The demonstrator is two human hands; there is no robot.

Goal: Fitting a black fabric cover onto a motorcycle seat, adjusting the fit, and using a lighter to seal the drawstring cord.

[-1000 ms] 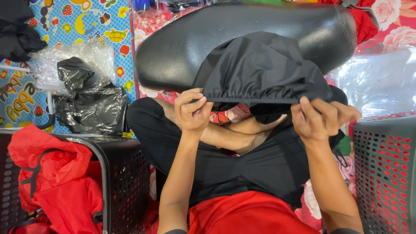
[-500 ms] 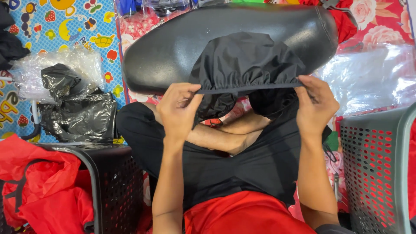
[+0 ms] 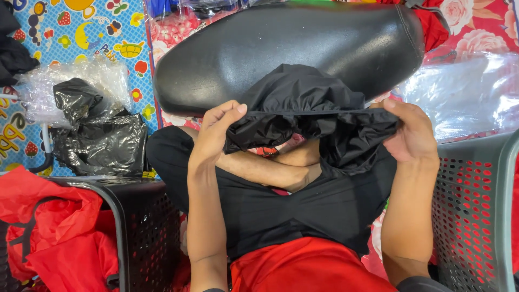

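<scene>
Black, thin, elastic-hemmed fabric cover [image 3: 308,108] sits bunched over the near end of a glossy black padded seat [image 3: 281,48], which lies across the patterned floor mat ahead of the person's crossed legs.

Risk, judged: the elastic hem looks taut between the two grips; if either grip loosens, the hem could snap back and the cover bunch up or slide off the smooth seat. Gathered folds near the right grip could also catch.

Left hand [image 3: 216,135]: fingers curled closed, pinching the hem at the cover's left edge. Right hand [image 3: 413,135]: closed on gathered fabric at the right edge. Hands are held well apart, the hem stretched between them.
</scene>
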